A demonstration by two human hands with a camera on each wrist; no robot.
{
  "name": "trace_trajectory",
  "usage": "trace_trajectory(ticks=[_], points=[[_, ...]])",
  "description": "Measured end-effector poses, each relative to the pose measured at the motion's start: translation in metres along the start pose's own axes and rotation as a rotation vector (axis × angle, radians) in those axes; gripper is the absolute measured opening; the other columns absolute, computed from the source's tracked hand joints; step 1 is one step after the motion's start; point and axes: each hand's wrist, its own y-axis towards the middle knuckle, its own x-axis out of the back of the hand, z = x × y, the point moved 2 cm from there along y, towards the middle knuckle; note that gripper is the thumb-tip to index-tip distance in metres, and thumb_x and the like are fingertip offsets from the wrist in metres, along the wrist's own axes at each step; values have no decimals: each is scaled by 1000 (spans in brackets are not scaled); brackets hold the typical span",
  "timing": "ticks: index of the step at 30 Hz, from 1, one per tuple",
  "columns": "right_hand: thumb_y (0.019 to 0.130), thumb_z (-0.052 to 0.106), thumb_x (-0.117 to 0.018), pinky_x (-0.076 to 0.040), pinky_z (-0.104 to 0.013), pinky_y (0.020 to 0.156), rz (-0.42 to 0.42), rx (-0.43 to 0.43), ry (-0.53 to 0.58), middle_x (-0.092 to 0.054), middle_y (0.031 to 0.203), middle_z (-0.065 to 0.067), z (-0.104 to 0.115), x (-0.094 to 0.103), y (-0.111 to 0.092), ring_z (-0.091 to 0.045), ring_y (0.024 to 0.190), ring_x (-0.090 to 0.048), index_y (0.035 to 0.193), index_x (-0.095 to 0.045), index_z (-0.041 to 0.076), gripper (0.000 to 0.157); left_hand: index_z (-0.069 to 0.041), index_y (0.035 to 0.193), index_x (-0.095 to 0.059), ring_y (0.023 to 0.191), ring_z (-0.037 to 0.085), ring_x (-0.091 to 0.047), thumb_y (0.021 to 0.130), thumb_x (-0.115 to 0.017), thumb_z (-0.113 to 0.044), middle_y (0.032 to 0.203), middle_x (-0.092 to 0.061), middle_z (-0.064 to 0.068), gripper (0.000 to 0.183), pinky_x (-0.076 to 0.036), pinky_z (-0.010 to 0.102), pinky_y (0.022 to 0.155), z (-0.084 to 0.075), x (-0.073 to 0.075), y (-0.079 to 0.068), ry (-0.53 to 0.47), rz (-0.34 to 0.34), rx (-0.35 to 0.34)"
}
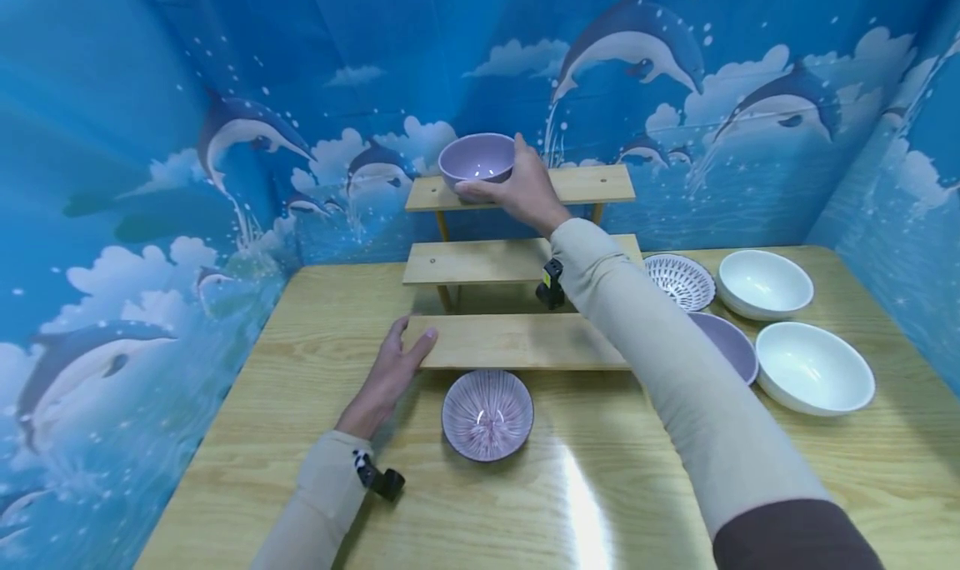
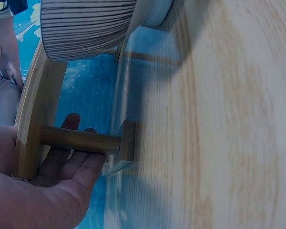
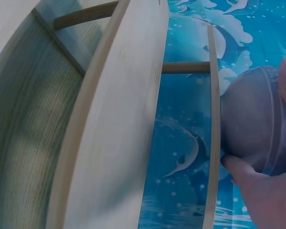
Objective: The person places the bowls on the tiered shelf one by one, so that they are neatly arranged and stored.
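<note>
My right hand (image 1: 531, 188) holds a purple bowl (image 1: 476, 155) by its right side, thumb at the near side and fingers toward the back. The bowl is upright at the left part of the top shelf (image 1: 577, 183) of a three-tier wooden stand. In the right wrist view its rounded underside (image 3: 248, 119) is right at the board's edge. My left hand (image 1: 390, 374) grips the left end of the lowest shelf (image 1: 517, 342), with the thumb on top. The left wrist view shows its fingers beneath the board, beside a round wooden post (image 2: 81, 139). A purple-streaked bowl (image 1: 487, 416) stands before the stand.
On the table's right side are two white bowls (image 1: 765, 284), a white bowl with dark dashes (image 1: 679, 282) and another purple bowl (image 1: 726, 345), partly behind my right sleeve. The middle shelf (image 1: 480, 262) lies under my right forearm. A blue dolphin-print curtain (image 1: 465, 45) hangs behind.
</note>
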Motion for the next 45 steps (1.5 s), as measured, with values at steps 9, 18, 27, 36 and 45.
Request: trace_trajectory(ticks=[9,18,27,36,45], points=[[83,53,-80,-38,-40,115,17,-17,-34,-23,164,-16,1,1,0,-28,146,-33,163,1,8,122,-16,160,-26,152,39,-13,100,-59,-51,166,-21,13,77,-13,60,121,1,-2,0,-7,-1,-11],[80,51,-83,-35,-42,117,37,10,-12,-21,165,-16,-1,11,-8,-28,148,-29,162,4,6,128,-17,159,-28,151,37,-19,100,-58,-51,161,-31,13,74,-15,57,122,-1,-4,1,-6,-9,-3],[76,59,-83,-25,-50,121,58,-8,-13,-4,170,-6,-7,29,-29,-25,155,-10,163,1,12,130,-16,159,-27,151,37,-17,100,-58,-50,162,-28,14,75,-14,57,122,0,-4,1,-3,-8,-1],[75,58,-85,-36,-51,116,108,-7,40,-6,170,-1,-19,46,-75,-31,151,-25,164,0,23,128,-13,160,-25,150,39,-21,100,-58,-51,161,-29,16,77,-18,56,122,0,-3,0,-13,8,-16],[78,37,-89,-38,-47,115,163,54,92,-14,168,-7,-32,53,-127,-31,151,-26,164,-10,16,118,-13,161,-20,153,38,-7,99,-59,-52,168,-12,13,83,-10,56,123,1,0,1,-17,10,12]])
